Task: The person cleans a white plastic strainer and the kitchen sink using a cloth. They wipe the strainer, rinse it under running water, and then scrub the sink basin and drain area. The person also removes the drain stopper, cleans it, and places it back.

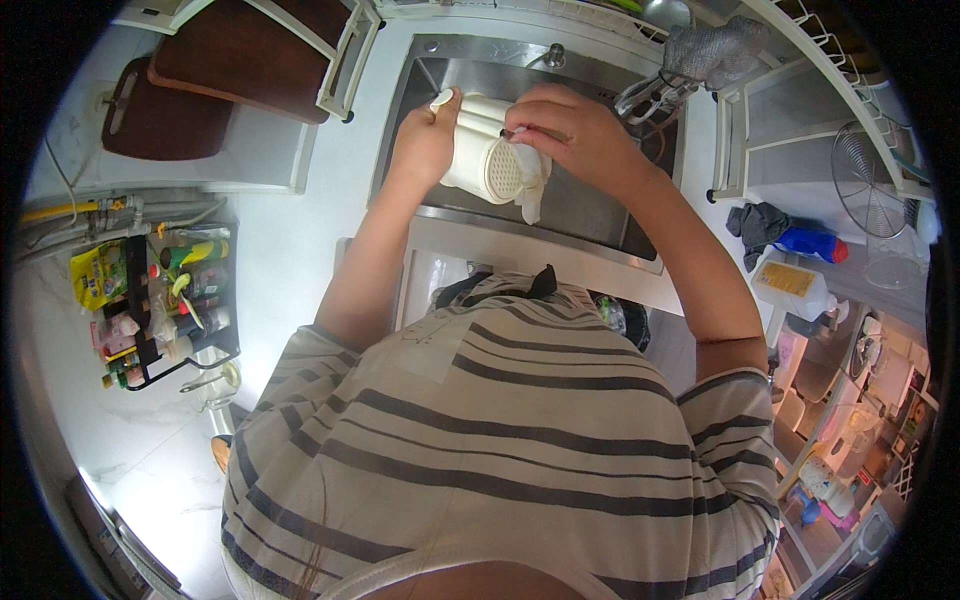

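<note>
My left hand (pixel 426 142) grips a cream plastic container (pixel 474 154) by its side, thumb up by a round white knob or cap. The container is tilted over the stainless steel sink (pixel 585 214), and its perforated round end (pixel 504 172) faces me. A thin whitish bag or film (pixel 531 196) hangs down along its right side. At the container's upper right, my right hand (pixel 581 135) pinches part of this film between thumb and fingers. A small dark spot shows by those fingertips. The inside of the container is out of sight.
A faucet (pixel 637 97) with a grey cloth (pixel 716 52) over it stands at the sink's right. Cutting boards (pixel 169 112) lean at the left, above a bottle rack (pixel 184 292). On the right are a blue bottle (pixel 806 244), a white jug (pixel 787 283) and a wire strainer (pixel 868 180).
</note>
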Demonstrator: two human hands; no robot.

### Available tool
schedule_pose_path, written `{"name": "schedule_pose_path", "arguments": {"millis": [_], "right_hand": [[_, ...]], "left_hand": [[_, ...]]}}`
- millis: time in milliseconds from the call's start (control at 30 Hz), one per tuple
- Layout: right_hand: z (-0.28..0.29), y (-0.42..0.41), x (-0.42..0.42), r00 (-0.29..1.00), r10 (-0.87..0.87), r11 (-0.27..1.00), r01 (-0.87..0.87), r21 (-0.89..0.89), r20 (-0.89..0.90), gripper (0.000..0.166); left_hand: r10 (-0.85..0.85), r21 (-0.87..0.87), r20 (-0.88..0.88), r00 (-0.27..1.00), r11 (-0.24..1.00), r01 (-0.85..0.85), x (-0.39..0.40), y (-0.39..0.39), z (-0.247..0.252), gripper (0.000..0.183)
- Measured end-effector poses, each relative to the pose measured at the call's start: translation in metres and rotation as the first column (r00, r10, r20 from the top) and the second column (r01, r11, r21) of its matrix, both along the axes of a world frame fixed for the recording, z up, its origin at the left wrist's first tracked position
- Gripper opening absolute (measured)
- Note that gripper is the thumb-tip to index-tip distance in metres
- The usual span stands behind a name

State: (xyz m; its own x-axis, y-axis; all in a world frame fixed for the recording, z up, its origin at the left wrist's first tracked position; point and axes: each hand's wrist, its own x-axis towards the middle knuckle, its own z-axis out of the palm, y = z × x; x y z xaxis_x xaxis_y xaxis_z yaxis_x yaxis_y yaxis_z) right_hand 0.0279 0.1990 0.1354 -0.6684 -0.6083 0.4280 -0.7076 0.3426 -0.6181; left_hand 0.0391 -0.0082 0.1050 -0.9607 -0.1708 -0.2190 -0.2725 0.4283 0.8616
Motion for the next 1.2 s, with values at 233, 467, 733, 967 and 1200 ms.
{"name": "schedule_pose_path", "arguments": {"millis": [233,467,733,967,1200], "right_hand": [[0.006,0.001,-0.001,0.986,0.027,0.999,-0.022,-0.033,0.162,0.012],[-0.004,0.007,0.002,0.915,0.063,0.947,0.071,-0.313,0.399,0.011],[0.002,0.004,0.017,0.974,-0.085,0.959,0.137,-0.247,0.21,0.013],[0.008,0.003,0.027,0.981,-0.173,0.984,0.175,-0.023,0.088,0.014],[-0.007,0.017,0.016,0.921,-0.048,0.965,0.143,-0.22,0.387,0.013]], "left_hand": [[-0.051,0.129,0.046,0.998,0.991,0.045,-0.004,-0.008,-0.013,0.054],[-0.037,0.197,0.034,0.999,0.98,0.03,-0.003,-0.005,-0.011,0.054],[-0.061,0.179,0.003,0.998,0.982,0.059,0.001,0.0,0.001,0.054],[-0.058,0.093,0.019,0.998,0.994,0.056,-0.005,0.0,-0.01,0.056],[-0.093,0.032,-0.029,0.995,0.995,0.093,-0.005,0.009,-0.004,0.054]]}}
